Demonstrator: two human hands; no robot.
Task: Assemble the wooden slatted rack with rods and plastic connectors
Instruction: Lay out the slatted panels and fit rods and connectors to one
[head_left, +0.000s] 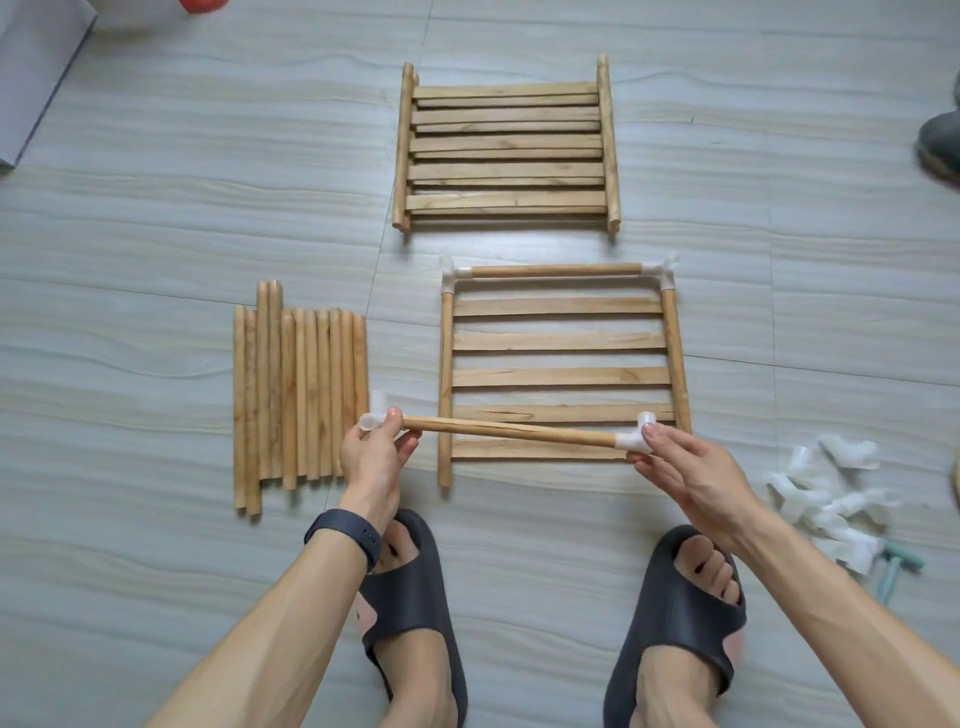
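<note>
Done: pale wooden slatted panel (558, 340), far edge capped.
Held: our left hand (371, 452) and right hand (685, 467) pinch white-capped round wooden rod (519, 430).
Left: near edge.

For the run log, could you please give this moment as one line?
left hand: grips left connector | right hand: pinches right connector | rod: capped both ends, over slatted panel

My only camera rides on my head, wide-angle, looking forward and steeply down at the floor (156, 234). The slatted panel (561, 376) lies mid-view and close. My left hand (371, 457) and right hand (691, 467) hold the rod (509, 430) over its near end at arm's reach. My feet (415, 623) show just nearer than the panel, at the bottom edge.
</note>
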